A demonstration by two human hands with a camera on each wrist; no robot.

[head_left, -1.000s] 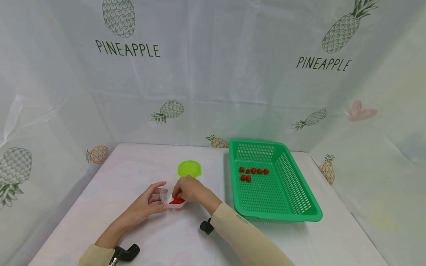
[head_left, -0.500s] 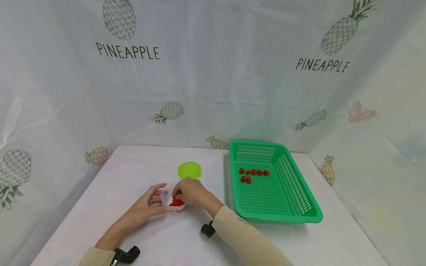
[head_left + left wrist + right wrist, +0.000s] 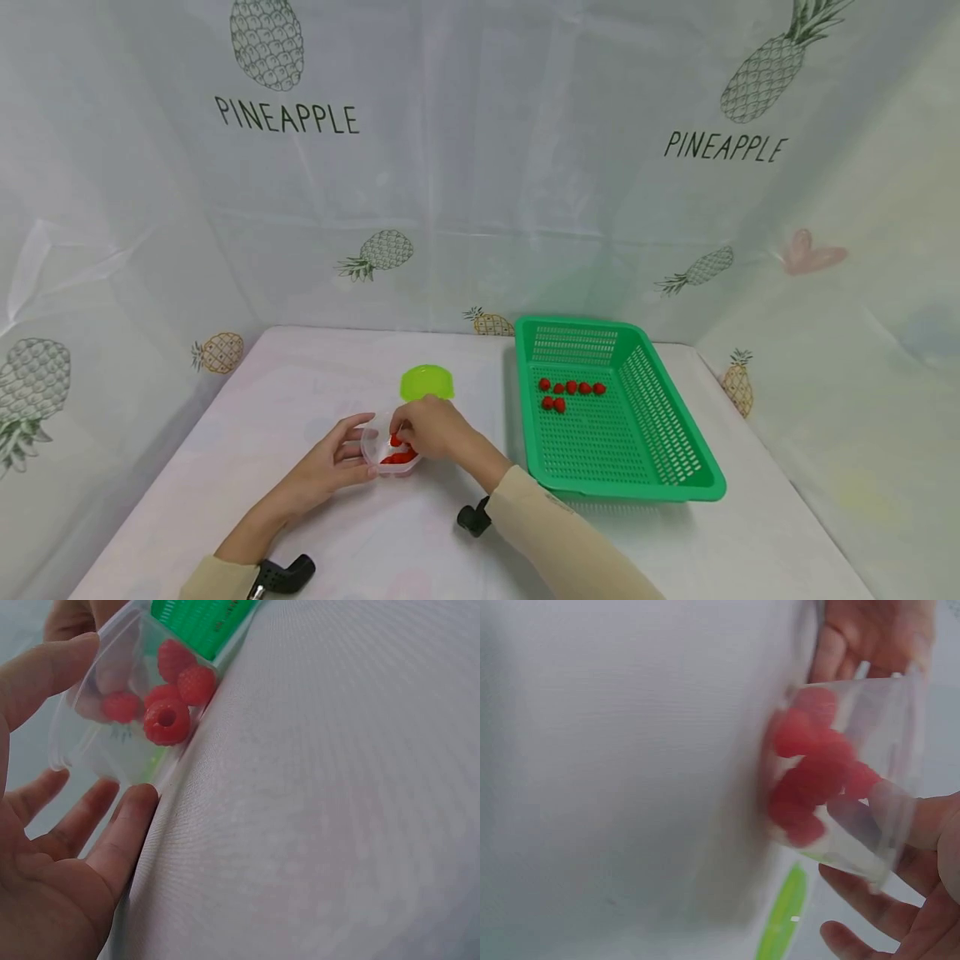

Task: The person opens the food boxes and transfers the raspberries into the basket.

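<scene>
In the head view my left hand (image 3: 330, 462) holds a small clear plastic container (image 3: 393, 470) from its left side, thumb in front and fingers behind. Reaching in from the right, my right hand (image 3: 435, 427) pinches a raspberry (image 3: 121, 707) inside the container, raised from the others. Several more raspberries (image 3: 166, 721) lie on the container's bottom; one shows its hollow end in the left wrist view. The right wrist view shows the raspberry pile (image 3: 810, 780) blurred through the clear wall, with the right fingers over the rim.
A bright green lid (image 3: 426, 382) lies on the table behind the container. To the right stands a green perforated basket (image 3: 637, 487), with several raspberries (image 3: 572, 387) set in two rows toward its back left. A white pineapple-print sheet (image 3: 480, 167) hangs behind the table (image 3: 330, 358).
My right hand has lifted slightly within the container, a raspberry now raised in its fingers above the rest. My left hand keeps its place on the container.
</scene>
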